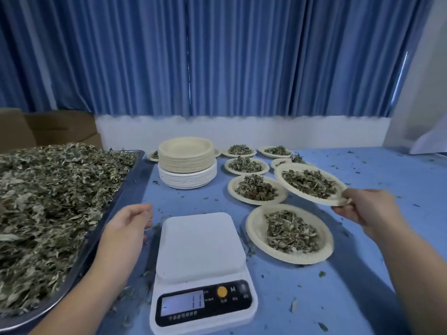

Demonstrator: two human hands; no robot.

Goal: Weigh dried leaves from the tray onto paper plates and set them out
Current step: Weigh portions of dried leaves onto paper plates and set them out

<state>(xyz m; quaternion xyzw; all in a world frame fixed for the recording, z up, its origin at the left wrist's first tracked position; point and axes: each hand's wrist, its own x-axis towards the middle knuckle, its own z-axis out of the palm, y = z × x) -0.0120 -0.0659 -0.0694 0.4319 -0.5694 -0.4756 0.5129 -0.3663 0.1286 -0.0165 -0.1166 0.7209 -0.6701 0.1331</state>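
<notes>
Right hand (362, 209) pinches the loaded paper plate (280, 175) by its near rim, lifted and tilted over the tabletop (387, 238) beside the filled plates (232, 189). Best to level it and lower it flat into a free gap so no leaves (309, 183) slide. Left hand (130, 221) hovers loosely curled, empty, between tray (135, 180) and bare scale (200, 247).

Scale display (182, 305) digits blurred (unreadable); tray (128, 184) cut off L + bottom edges.
</notes>
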